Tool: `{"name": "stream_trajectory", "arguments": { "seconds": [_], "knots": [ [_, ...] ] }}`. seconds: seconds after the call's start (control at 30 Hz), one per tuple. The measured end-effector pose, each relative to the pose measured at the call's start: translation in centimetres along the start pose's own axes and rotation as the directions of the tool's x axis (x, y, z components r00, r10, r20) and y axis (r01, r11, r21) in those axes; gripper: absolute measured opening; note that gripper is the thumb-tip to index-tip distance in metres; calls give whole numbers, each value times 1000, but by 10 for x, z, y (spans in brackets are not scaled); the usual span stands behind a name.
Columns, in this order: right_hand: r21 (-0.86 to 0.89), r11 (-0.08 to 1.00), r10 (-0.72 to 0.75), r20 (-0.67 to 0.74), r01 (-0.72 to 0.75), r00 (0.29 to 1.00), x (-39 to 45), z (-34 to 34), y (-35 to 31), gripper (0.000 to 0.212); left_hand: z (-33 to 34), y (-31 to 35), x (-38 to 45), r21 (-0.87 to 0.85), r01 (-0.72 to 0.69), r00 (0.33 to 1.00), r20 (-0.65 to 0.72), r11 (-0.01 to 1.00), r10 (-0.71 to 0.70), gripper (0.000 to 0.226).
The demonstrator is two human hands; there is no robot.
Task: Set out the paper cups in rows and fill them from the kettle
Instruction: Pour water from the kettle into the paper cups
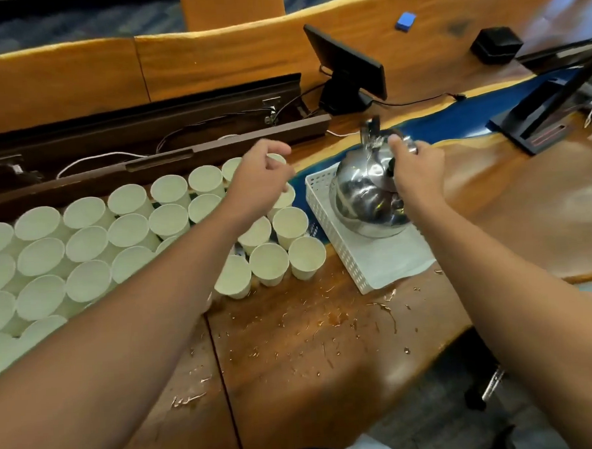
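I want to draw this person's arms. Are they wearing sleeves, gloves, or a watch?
No sleeves show: both forearms are bare right down to the left hand and the right hand. No gloves, watch or bracelet is visible, and no rings show on the fingers.

A glossy brown wooden desk (327, 332), spattered with water droplets, bears rows of white paper cups (130, 229) beside a white perforated plastic tray (330, 243).

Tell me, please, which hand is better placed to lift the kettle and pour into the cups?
The right hand: it already grips the handle of the kettle, which sits in the white tray. The left hand hovers over the cups, holding nothing.
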State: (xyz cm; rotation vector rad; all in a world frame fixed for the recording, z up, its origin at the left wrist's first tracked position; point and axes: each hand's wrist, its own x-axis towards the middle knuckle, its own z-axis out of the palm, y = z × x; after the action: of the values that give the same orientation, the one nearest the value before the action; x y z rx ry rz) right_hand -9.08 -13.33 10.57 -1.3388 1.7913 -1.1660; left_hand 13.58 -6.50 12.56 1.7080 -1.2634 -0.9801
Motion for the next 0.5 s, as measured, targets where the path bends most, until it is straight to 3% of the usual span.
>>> {"name": "stream_trajectory", "arguments": {
  "seconds": [0.17, 0.3, 0.5],
  "knots": [
    [-20, 975, -221, -38, 220, 975, -22, -17, -66, 49, -44, 23, -8, 29, -135, 990, -29, 990, 136, 24],
    [-21, 916, -399, 11, 399, 917, -54, -16, -116, 51, -88, 32, -23, 64, -188, 980, -53, 980, 192, 21],
    [86, 875, -484, 130, 476, 865, -122, 14, -161, 51, -165, 24, -55, 163, -227, 964, -102, 960, 245, 19]
  ]
}}
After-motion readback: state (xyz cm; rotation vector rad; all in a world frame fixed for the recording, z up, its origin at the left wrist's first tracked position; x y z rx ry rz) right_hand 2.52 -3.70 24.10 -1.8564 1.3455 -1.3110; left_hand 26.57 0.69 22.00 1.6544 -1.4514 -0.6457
